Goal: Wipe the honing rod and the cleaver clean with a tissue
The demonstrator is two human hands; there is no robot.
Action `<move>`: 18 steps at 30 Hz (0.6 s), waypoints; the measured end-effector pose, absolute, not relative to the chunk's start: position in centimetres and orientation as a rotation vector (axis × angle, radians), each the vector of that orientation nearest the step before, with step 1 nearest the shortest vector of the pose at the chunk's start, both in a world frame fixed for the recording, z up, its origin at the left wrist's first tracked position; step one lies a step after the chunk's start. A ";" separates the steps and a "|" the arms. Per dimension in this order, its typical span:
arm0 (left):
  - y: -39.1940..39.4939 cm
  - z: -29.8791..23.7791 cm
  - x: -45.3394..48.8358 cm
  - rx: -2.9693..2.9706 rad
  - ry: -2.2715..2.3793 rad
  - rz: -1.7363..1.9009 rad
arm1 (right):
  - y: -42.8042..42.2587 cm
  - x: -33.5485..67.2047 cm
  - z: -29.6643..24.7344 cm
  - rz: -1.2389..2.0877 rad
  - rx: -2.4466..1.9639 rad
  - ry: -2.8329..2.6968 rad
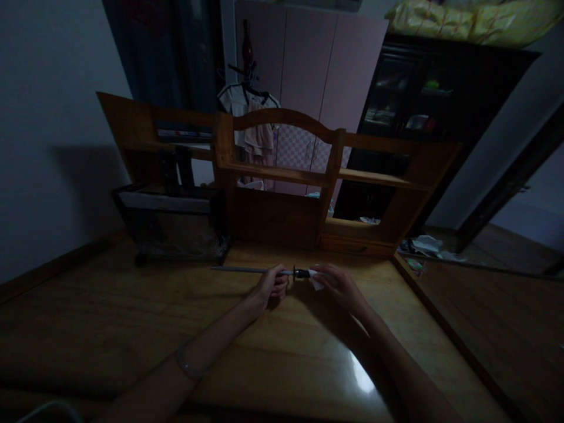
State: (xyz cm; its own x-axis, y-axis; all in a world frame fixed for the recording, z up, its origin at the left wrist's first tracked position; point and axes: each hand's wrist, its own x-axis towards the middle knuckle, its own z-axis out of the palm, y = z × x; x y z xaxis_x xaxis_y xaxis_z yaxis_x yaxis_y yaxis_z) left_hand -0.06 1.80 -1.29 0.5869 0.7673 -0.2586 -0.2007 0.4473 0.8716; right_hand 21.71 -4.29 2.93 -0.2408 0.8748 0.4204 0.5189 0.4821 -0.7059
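Note:
A small sword (302,274) with a thin grey blade, a cross guard and a dark handle lies level above the wooden desk (264,364). Its blade tip points left. My left hand (272,284) is closed around the blade, close to the guard. At the handle end, my right hand (337,283) pinches a white piece of paper or tissue (316,281) against the handle. The end of the handle is hidden by the white piece and the fingers.
A wooden shelf unit (275,217) stands along the desk's back edge. Left of it sits a dark box-shaped object (171,229) with a clear front. Behind are a clothes stand, pink wardrobe (308,64) and dark cabinet (440,94). A lower wooden surface (493,317) lies to the right.

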 end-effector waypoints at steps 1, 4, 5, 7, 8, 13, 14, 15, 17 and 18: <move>1.8 -1.2 -0.1 0.910 0.708 0.674 | -4.3 21.7 3.0 0.549 -1.167 -1.907; 1.7 -1.1 -0.1 0.886 0.679 0.687 | -4.3 21.7 3.3 0.573 -1.180 -1.908; 1.6 -1.1 -0.1 0.883 0.675 0.686 | -4.4 21.7 3.5 0.582 -1.180 -1.906; 1.5 -1.1 -0.1 0.881 0.673 0.679 | -4.5 21.6 3.7 0.607 -1.173 -1.894; 1.4 -1.0 -0.1 0.882 0.675 0.675 | -4.6 21.6 3.8 0.624 -1.168 -1.886; 1.2 -1.0 0.1 0.897 0.699 0.656 | -4.7 21.7 4.1 0.711 -1.199 -1.810; 1.2 -1.0 0.1 0.901 0.704 0.652 | -4.7 21.8 4.1 0.721 -1.212 -1.794; 1.2 -1.1 0.2 0.906 0.710 0.648 | -4.6 21.8 4.0 0.731 -1.225 -1.779; 1.1 -1.2 0.2 0.920 0.719 0.646 | -4.4 21.9 3.7 0.770 -1.253 -1.749; 1.1 -1.2 0.3 0.928 0.721 0.646 | -4.2 21.9 3.5 0.798 -1.273 -1.724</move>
State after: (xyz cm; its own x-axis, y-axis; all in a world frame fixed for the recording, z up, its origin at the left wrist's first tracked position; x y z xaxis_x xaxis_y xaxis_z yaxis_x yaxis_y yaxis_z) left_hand 0.25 1.12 -1.24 0.5974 0.7565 -0.2661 -0.1816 0.4508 0.8740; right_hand 21.94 -4.16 3.51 -0.1431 0.9583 0.2472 0.4320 0.2852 -0.8556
